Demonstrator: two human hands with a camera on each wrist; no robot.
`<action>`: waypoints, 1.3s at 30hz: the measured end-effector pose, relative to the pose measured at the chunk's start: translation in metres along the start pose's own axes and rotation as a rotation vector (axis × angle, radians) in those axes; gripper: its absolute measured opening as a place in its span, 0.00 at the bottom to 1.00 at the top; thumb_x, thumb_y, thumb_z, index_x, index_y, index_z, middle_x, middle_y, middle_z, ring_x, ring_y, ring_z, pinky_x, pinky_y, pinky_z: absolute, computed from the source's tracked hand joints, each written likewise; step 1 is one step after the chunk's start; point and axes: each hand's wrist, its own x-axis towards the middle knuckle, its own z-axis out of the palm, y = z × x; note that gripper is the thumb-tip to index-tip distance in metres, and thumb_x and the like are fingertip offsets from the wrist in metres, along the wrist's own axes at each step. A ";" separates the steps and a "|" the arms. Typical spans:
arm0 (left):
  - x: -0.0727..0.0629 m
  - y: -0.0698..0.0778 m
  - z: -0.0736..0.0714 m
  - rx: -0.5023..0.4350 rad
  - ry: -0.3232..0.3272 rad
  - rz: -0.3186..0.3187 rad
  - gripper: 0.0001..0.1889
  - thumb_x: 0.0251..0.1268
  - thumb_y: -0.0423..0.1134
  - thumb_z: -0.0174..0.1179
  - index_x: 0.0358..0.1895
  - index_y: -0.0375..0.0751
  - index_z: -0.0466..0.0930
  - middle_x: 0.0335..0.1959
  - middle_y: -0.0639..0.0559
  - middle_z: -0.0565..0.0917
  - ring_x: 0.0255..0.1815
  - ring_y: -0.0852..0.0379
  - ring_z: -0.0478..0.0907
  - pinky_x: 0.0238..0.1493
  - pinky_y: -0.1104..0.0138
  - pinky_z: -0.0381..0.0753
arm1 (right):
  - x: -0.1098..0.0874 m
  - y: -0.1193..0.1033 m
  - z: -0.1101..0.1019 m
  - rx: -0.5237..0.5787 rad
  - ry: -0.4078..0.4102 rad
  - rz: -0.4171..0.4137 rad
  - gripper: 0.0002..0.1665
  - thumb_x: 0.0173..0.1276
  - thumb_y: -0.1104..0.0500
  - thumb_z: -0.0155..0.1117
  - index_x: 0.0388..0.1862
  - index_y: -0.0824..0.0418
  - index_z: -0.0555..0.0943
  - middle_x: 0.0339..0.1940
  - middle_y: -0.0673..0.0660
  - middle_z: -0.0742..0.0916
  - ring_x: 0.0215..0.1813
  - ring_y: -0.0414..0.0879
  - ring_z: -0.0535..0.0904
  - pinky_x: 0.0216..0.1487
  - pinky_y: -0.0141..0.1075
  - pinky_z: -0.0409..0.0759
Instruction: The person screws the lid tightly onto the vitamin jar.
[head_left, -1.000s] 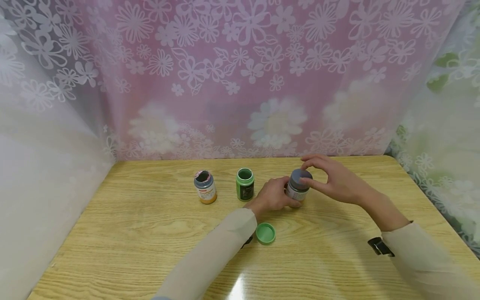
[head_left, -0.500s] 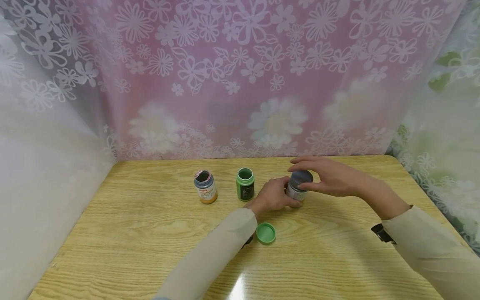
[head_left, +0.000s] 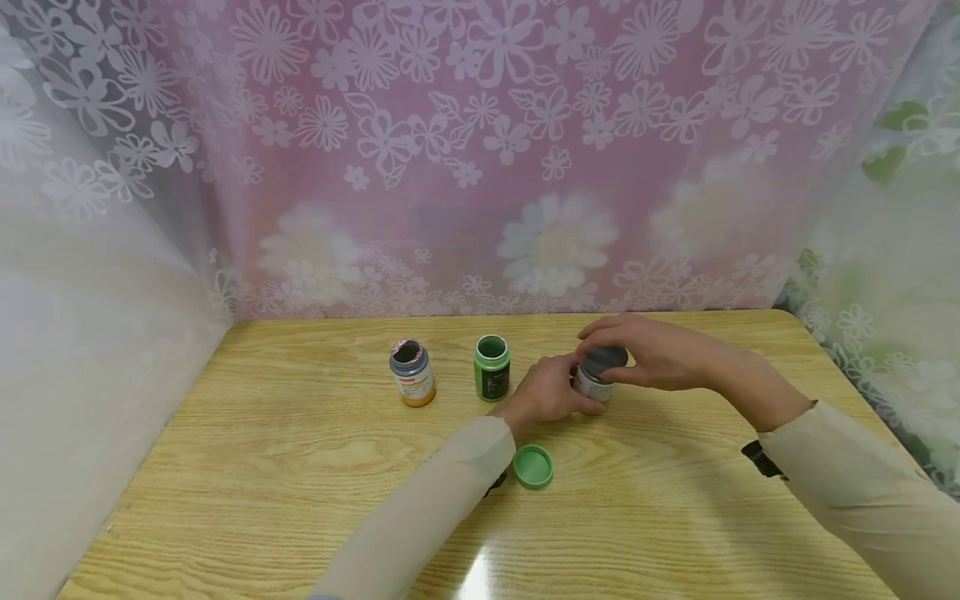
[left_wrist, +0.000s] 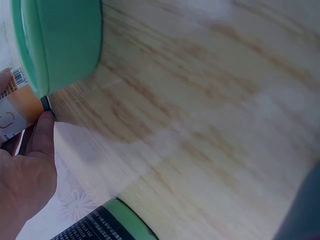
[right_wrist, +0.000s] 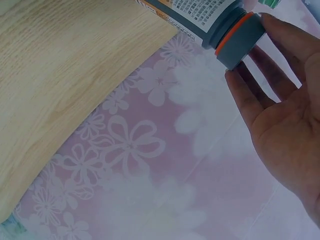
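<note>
Partly, the left hand (head_left: 549,389) hides the jar (head_left: 595,387) it grips; the right hand (head_left: 660,353) pinches its lid (right_wrist: 243,44).

The right fingers (right_wrist: 243,96) have shifted leftward (and spread wider) over the grey lid (right_wrist: 244,44).

On the table (head_left: 300,508) we see, left to right, a first jar (head_left: 415,387), a second jar (head_left: 492,382) and a third jar (head_left: 596,386). The loose lid (head_left: 533,468) lies before the last two. Behind, we have a curtain (head_left: 555,167).

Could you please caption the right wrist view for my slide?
Right hand gripping the grey lid of a jar.
</note>
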 end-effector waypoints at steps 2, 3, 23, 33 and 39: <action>0.000 0.000 0.000 0.005 -0.002 0.003 0.34 0.51 0.52 0.72 0.62 0.47 0.72 0.46 0.57 0.81 0.43 0.65 0.78 0.40 0.74 0.75 | 0.001 0.000 0.000 -0.006 -0.010 -0.009 0.20 0.65 0.59 0.67 0.56 0.55 0.80 0.62 0.58 0.77 0.64 0.58 0.69 0.59 0.55 0.69; 0.000 0.000 0.000 0.007 -0.003 0.005 0.34 0.51 0.52 0.72 0.62 0.48 0.72 0.47 0.56 0.81 0.43 0.65 0.78 0.40 0.74 0.75 | 0.001 0.000 0.000 -0.007 -0.012 -0.013 0.20 0.65 0.60 0.67 0.56 0.55 0.81 0.61 0.58 0.77 0.63 0.58 0.69 0.59 0.54 0.69; -0.002 0.001 -0.001 -0.007 0.009 0.001 0.29 0.51 0.52 0.73 0.56 0.48 0.75 0.45 0.58 0.81 0.43 0.65 0.78 0.42 0.73 0.75 | 0.006 -0.003 0.000 -0.016 0.007 0.035 0.19 0.65 0.56 0.68 0.54 0.59 0.82 0.53 0.56 0.81 0.53 0.53 0.78 0.48 0.47 0.77; -0.003 0.000 -0.001 -0.023 0.019 0.006 0.28 0.50 0.51 0.73 0.55 0.48 0.76 0.45 0.58 0.81 0.42 0.65 0.78 0.41 0.73 0.76 | 0.011 -0.011 0.002 -0.091 0.018 0.153 0.21 0.66 0.54 0.67 0.54 0.63 0.81 0.49 0.59 0.82 0.48 0.52 0.79 0.44 0.46 0.77; -0.002 -0.002 0.001 -0.029 0.020 0.013 0.28 0.51 0.51 0.73 0.55 0.49 0.76 0.45 0.58 0.81 0.43 0.65 0.78 0.41 0.73 0.76 | 0.014 -0.018 0.003 -0.116 0.038 0.224 0.21 0.65 0.52 0.67 0.53 0.63 0.81 0.45 0.58 0.82 0.42 0.51 0.79 0.41 0.45 0.77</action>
